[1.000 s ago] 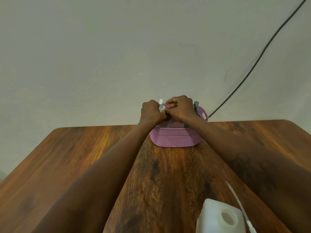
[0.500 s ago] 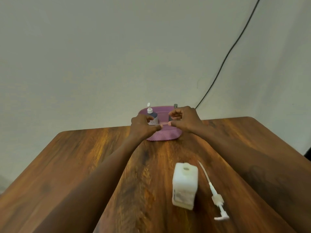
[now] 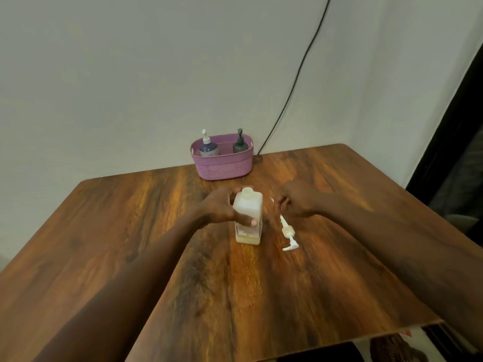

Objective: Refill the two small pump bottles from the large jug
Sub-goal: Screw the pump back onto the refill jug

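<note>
The large white jug (image 3: 247, 220) stands uncapped in the middle of the wooden table (image 3: 130, 244). My left hand (image 3: 222, 208) is wrapped around its left side, thumb across the front. The jug's white pump (image 3: 288, 232) lies flat on the table just right of it. My right hand (image 3: 296, 202) hovers over the pump's dip tube with its fingers curled; whether they grip the tube I cannot tell. Two small pump bottles stand upright in a purple basket (image 3: 222, 168) at the table's far edge: a blue one (image 3: 208, 147) on the left, a dark green one (image 3: 240, 145) on the right.
A black cable (image 3: 292, 87) runs down the wall to the table behind the basket. The table's right edge (image 3: 418, 212) and near right corner (image 3: 439, 321) are close, with dark furniture beyond them.
Both hands have drawn back from the basket toward me. The left has taken hold of the jug and the right has come over the pump. The view has pulled back and tilted.
</note>
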Demonstrator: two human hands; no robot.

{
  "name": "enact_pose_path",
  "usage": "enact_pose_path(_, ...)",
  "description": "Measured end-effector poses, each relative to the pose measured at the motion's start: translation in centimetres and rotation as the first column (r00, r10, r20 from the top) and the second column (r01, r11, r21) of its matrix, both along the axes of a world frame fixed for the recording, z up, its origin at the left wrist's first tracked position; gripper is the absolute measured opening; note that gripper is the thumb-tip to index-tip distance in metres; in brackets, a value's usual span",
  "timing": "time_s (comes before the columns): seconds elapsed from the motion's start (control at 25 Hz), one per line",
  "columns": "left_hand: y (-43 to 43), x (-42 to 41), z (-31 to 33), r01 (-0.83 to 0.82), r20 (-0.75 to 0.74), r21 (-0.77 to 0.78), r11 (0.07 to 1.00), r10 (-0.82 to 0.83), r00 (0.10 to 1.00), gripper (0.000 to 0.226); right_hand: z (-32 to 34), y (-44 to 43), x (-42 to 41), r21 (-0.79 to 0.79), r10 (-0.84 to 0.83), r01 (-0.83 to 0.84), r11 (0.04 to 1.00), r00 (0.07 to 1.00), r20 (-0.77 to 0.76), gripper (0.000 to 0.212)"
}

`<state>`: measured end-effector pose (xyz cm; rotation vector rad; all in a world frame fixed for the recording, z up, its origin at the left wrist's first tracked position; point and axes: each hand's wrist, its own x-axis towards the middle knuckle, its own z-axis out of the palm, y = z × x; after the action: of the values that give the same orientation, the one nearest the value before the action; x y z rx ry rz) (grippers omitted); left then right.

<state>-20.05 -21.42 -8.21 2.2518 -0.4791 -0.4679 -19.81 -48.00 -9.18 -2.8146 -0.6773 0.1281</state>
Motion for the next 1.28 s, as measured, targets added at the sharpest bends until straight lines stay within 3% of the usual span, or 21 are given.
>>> enact_pose_path(0.08,-0.6,-0.4,-1.0,-0.067,0.056,0.019,0.998,0.065,0.996,0.090,-1.9,-0.5,-1.6,-0.228,0.138,-0.149,0.962,0.988,-0.063,0.038)
enact_pose_path(0.16,-0.8,-0.6,-1.7,-0.131,0.082,0.019,0.991,0.129,0.988,0.099,-3.3,-0.6,-2.9,-0.341,0.219,-0.236,0.910,0.972,-0.088,0.052)
enact_pose_path(0.24,-0.5,-0.7,-2.5,-0.170,0.082,-0.003,0.985,0.169,0.982,0.110,-4.3,-0.8,-3.2,-0.353,0.221,-0.224,0.908,0.974,-0.051,0.048)
enact_pose_path(0.36,-0.2,-1.6,-3.1,-0.197,0.061,-0.084,0.977,0.203,0.977,0.104,-4.5,-1.2,-2.9,-0.313,0.183,-0.159,0.936,0.982,0.049,0.034)
enact_pose_path(0.52,0.3,-2.5,-3.5,-0.284,0.141,-0.169,0.944,0.308,0.941,0.092,-2.0,-0.7,-3.0,0.031,0.111,-0.121,0.992,0.971,0.212,0.026)
enact_pose_path(0.64,0.6,-2.9,-3.0,-0.358,0.241,-0.166,0.919,0.390,0.889,0.089,1.2,0.4,-3.2,0.264,0.077,-0.167,0.950,0.944,0.320,0.029)
enact_pose_path(0.76,0.7,-3.4,-2.6,-0.424,0.297,-0.130,0.896,0.443,0.846,0.087,4.3,2.2,-3.9,0.458,0.054,-0.262,0.850,0.907,0.418,0.029)
enact_pose_path(0.92,1.0,-3.4,-2.1,-0.501,0.346,-0.097,0.860,0.501,0.793,0.088,7.7,5.0,-4.9,0.628,-0.120,-0.266,0.731,0.856,0.503,0.036)
enact_pose_path(1.12,1.0,-3.8,-1.4,-0.522,0.373,-0.132,0.842,0.531,0.761,0.086,10.4,6.4,-5.0,0.825,-0.256,-0.227,0.517,0.879,0.402,0.032)
enact_pose_path(1.28,1.4,-4.2,-1.2,-0.541,0.374,-0.145,0.829,0.552,0.746,0.086,10.9,6.4,-5.2,0.829,-0.271,-0.229,0.511,0.872,0.407,0.028)
